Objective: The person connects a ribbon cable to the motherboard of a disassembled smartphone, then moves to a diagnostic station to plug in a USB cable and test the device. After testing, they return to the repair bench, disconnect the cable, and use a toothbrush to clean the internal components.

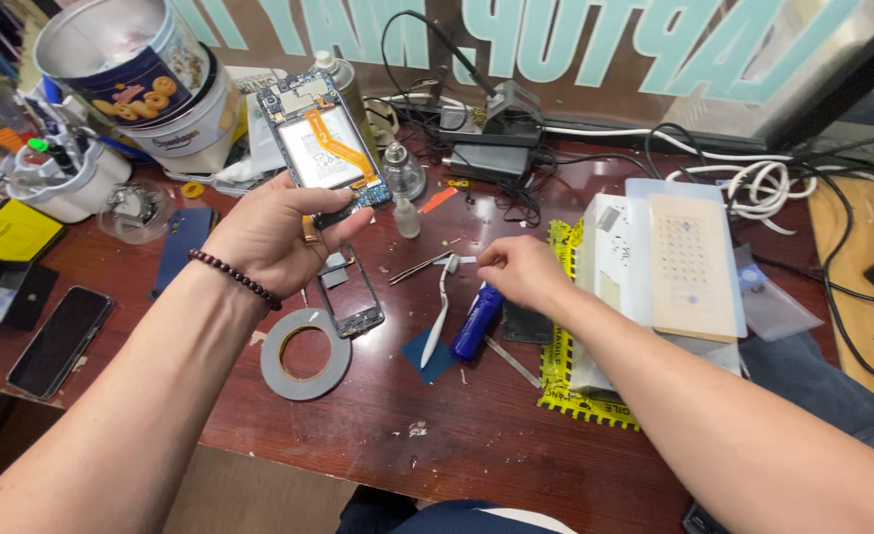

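2 hands: L (274, 232) w/ opened phone (323, 143)

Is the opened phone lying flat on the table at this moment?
No. The left hand holds the opened phone up off the table, back cover gone and orange ribbon cable showing, while the right hand reaches toward the tweezers.

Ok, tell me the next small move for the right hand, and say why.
Probably close the right hand on the tweezers and lift them toward the opened phone. The left hand holds that phone up with its insides exposed, and the right hand's fingertips rest at the tweezers' end on the table.
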Tool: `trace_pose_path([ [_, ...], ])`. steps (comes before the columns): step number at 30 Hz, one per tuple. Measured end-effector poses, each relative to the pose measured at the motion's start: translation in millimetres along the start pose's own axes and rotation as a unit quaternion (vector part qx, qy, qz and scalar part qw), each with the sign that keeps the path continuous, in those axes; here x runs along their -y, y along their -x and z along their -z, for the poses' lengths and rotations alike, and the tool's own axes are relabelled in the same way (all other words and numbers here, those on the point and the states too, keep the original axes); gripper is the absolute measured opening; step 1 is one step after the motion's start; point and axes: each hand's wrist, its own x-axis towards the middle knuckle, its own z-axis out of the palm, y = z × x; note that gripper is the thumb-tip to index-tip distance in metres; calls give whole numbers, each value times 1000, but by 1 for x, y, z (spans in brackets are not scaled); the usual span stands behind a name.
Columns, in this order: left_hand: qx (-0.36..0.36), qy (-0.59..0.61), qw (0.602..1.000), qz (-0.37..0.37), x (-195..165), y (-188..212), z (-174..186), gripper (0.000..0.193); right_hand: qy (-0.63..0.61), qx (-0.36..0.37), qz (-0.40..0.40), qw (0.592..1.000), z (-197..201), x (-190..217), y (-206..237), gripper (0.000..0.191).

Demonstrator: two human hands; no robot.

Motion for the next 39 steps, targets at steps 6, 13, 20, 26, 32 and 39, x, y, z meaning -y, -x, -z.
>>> trace_pose_path([
  [6,11,26,1000,-9,-5,0,33,43,197,28,-31,980,-79,13,-28,22],
  [13,31,38,999,3,-34,-30,86,42,237,-61,-97,965,-123,9,-46,35],
  [20,107,36,993,30,-86,-70,143,42,136,-223,-181,948,-87,71,-46,24],
  [26,148,66,986,51,-104,-95,162,43,-84,-249,-1,965,-49,156,-99,20],
  [32,176,103,977,55,-105,-106,169,40,207,-216,162,940,-37,217,-155,38],
  [39,178,115,976,46,-104,-105,167,41,368,-133,85,916,-36,244,-174,42],
])
